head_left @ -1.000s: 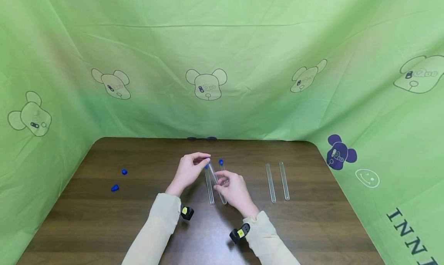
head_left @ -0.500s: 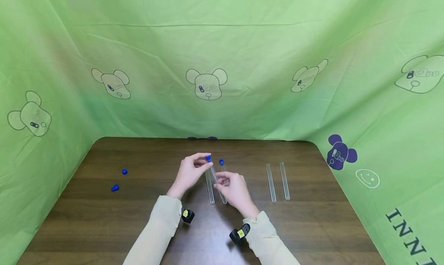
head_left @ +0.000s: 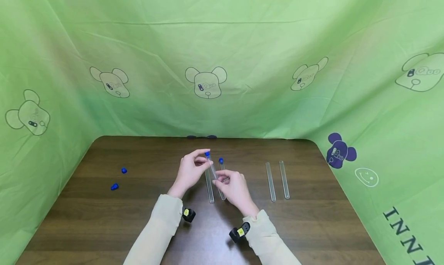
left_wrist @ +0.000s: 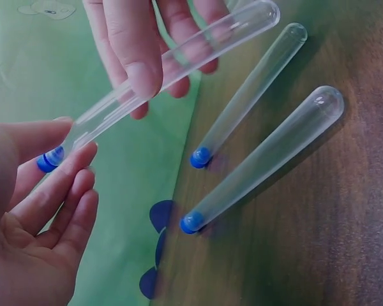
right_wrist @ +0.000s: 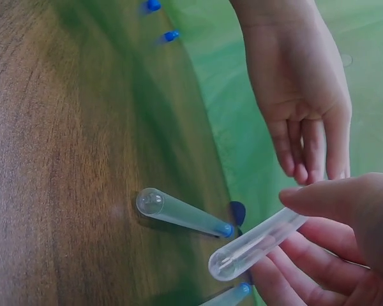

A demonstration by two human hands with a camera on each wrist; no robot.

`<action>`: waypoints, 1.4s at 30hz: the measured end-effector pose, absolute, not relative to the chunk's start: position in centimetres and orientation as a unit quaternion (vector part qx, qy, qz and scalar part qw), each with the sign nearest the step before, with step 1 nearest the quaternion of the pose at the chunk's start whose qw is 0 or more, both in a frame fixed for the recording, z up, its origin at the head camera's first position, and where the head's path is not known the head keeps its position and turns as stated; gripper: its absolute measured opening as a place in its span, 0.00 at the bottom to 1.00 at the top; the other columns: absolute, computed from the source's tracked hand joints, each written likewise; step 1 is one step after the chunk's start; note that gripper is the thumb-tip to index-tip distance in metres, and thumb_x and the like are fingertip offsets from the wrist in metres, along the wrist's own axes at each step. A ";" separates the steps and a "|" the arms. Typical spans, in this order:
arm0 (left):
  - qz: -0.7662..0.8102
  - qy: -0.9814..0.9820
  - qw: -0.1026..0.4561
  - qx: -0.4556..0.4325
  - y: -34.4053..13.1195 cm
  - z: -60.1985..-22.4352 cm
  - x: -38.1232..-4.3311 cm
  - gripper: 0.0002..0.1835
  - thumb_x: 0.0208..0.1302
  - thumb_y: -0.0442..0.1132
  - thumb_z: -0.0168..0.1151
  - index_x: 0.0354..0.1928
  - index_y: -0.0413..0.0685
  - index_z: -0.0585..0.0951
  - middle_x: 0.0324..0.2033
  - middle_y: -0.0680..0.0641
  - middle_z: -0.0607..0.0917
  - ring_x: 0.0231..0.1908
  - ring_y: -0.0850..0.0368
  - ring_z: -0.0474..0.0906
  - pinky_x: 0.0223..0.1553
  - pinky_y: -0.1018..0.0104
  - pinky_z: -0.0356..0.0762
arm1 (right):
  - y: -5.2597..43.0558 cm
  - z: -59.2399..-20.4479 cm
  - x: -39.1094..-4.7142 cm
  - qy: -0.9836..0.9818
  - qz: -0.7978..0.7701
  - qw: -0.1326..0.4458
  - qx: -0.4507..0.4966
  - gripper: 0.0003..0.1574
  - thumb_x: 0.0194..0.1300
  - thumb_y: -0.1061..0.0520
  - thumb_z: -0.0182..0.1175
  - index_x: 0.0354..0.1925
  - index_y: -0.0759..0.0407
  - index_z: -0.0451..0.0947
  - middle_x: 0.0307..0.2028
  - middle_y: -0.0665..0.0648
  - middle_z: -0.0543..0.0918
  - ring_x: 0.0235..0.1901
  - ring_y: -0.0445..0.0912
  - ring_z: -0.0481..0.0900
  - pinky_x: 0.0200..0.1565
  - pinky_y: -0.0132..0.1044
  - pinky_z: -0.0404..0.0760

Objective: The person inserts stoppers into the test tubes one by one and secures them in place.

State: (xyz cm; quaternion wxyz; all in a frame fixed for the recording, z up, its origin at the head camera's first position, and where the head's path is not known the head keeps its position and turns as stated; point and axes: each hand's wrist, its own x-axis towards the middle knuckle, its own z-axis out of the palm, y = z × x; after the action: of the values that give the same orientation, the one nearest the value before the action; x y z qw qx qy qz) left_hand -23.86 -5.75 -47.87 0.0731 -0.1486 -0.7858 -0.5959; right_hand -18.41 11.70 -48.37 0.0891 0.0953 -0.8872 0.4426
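Note:
A clear test tube (left_wrist: pixel 217 44) with a blue stopper (head_left: pixel 207 154) in its mouth is held slanted above the table. My right hand (head_left: pixel 236 188) pinches it around the middle, thumb on one side and fingers on the other. At the stoppered end, my left hand (head_left: pixel 189 172) has thumb and fingers on either side of the tube, just below the stopper. Beneath lie two more test tubes with blue stoppers, one nearer tube (left_wrist: pixel 274 150) and one farther tube (left_wrist: pixel 255 92), their rounded ends toward the person.
Two loose blue stoppers, a far one (head_left: pixel 124 170) and a near one (head_left: pixel 114 186), lie on the left of the brown table (head_left: pixel 76 226). To the right, two unstoppered tubes (head_left: pixel 271 182) lie side by side. A green cloth (head_left: pixel 156 114) hangs behind and at both sides.
The left fingers have shifted off the held tube's end, so its blue stopper now shows. The tube has risen slightly in both hands. The other tubes and loose stoppers have stayed put.

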 end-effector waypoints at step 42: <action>-0.612 -0.777 0.063 -0.132 -5.4 -47.6 -24.2 0.19 0.63 0.30 0.72 0.56 0.44 0.85 0.33 0.50 0.89 0.36 0.56 0.85 0.45 0.61 0.83 | 11.5 -48.7 -18.1 -0.885 0.443 0.082 0.116 0.13 0.60 0.65 0.73 0.45 0.66 0.87 0.28 0.50 0.85 0.27 0.43 0.85 0.35 0.37 0.84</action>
State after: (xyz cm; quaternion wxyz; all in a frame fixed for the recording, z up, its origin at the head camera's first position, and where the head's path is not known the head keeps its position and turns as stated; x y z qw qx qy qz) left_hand -24.17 -5.41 -47.64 0.0634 -0.1320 -0.7771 -0.6121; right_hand -18.12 11.52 -48.71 0.0821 0.1162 -0.8852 0.4430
